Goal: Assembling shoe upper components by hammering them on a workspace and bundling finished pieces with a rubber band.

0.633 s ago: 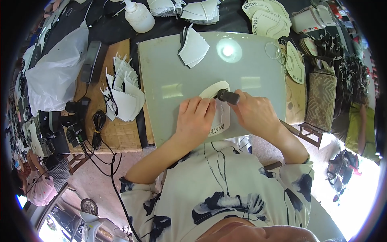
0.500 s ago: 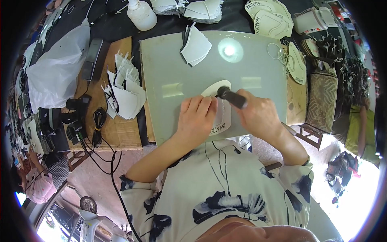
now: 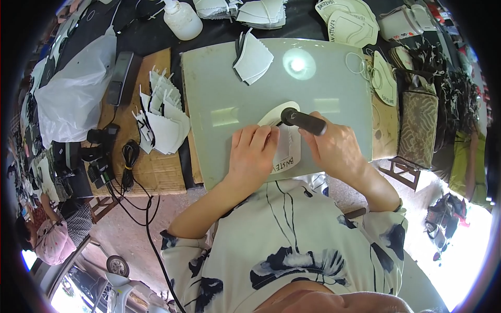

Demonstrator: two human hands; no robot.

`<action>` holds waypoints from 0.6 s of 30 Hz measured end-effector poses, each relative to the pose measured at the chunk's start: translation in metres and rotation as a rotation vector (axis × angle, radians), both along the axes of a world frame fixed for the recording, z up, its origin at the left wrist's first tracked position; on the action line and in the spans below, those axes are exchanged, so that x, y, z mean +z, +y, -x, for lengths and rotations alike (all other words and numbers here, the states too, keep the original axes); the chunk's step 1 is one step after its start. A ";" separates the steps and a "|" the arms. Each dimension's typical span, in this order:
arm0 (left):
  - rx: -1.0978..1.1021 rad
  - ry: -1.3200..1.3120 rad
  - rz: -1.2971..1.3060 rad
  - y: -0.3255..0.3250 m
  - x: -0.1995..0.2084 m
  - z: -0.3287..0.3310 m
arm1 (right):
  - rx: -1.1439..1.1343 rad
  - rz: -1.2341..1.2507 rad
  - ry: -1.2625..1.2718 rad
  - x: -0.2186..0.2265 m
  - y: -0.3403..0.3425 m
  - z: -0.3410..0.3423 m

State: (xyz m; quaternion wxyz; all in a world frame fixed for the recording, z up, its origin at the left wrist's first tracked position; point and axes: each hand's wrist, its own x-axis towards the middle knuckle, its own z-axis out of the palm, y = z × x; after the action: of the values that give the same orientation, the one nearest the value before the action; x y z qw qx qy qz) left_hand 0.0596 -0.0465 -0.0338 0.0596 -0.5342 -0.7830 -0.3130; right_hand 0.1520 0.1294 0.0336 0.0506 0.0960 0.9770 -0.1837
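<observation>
A pale flat piece lies on the grey bench beneath the hands and looks unfinished; how much is left cannot be told. The left hand rests on it, fingers bent and close together, though whether they pinch anything is hidden. The right hand grips a dark hammer, which covers part of the piece. Beyond lies a small white stack; a ragged white pile sits at left, a bottle farther off.
</observation>
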 end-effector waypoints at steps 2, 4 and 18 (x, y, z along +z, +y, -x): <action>-0.004 -0.019 0.002 0.001 0.002 0.000 | -0.006 0.027 0.087 0.000 -0.003 -0.002; 0.001 -0.036 0.004 0.001 0.002 0.000 | 0.005 -0.033 -0.135 -0.010 -0.002 0.002; 0.047 0.030 0.007 -0.007 0.000 -0.006 | 0.007 -0.047 -0.004 -0.016 -0.005 -0.001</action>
State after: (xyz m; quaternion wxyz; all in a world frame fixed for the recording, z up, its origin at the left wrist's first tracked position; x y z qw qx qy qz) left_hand 0.0661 -0.0538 -0.0342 0.0769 -0.5205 -0.7954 -0.3007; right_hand 0.1527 0.1245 0.0178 0.0511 0.0940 0.9812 -0.1603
